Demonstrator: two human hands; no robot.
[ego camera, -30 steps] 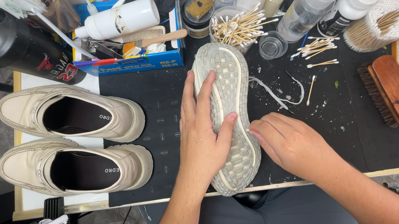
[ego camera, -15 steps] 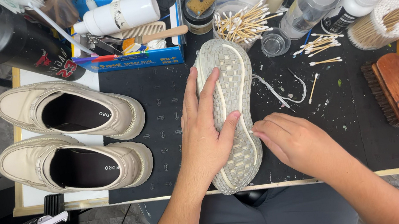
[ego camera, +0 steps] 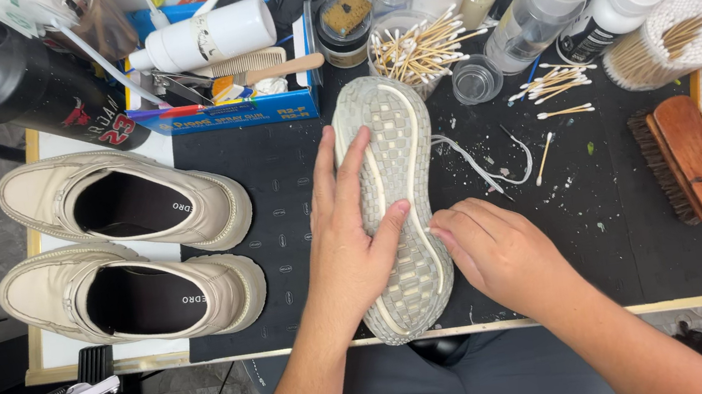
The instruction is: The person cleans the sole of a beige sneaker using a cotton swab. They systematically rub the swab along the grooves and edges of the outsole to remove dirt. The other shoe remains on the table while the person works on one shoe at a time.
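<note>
Left hand: your left hand [ego camera: 350,252] lies flat on the upturned shoe [ego camera: 391,173], fingers spread wide and pressing the sole, thumb hooked across its middle. It pins the shoe; it does not clasp it.
Right hand: your right hand [ego camera: 496,250] is drawn narrow, fingertips pinched at the sole's right edge, just past your left thumb. Whether they hold a small stick or swab I cannot tell.
Shoe position: sole up on the black mat [ego camera: 296,195], directly under your left palm and touching your right fingertips.
Long axis: runs away from you, one end at the near table edge, the other toward the tub of cotton swabs [ego camera: 412,47]. Which end is toe I cannot tell.
Nearer hand: both touch it; the left covers more of it.
Right of your fingers: a loose white lace [ego camera: 494,172], scattered swabs [ego camera: 559,81], then a wooden brush [ego camera: 699,166] well apart.
Beyond your fingertips: bottles [ego camera: 544,5] and a blue box [ego camera: 228,104] of tools.
Left of your fingers: two beige shoes [ego camera: 129,246] side by side, openings up, well apart from the work.
</note>
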